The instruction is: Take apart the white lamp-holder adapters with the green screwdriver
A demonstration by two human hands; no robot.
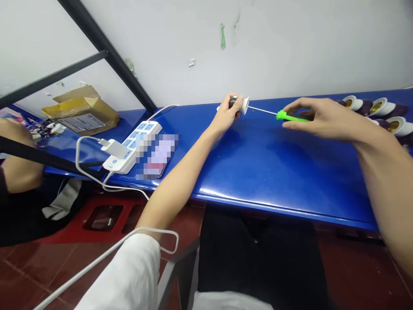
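— Green-handled thin metal screwdriver (288, 116), who has it?
— Right hand (318, 118) pinches its handle; its tip meets the white-and-brown lamp socket (239, 103) gripped by the left hand (226, 116) on the blue table (264, 163).

I can't read the blurred patch (157, 156) beside the power strip (133, 146). My left hand (227, 114) covers most of the lamp socket (240, 104), and the right edge cuts off the row of sockets (385, 114).
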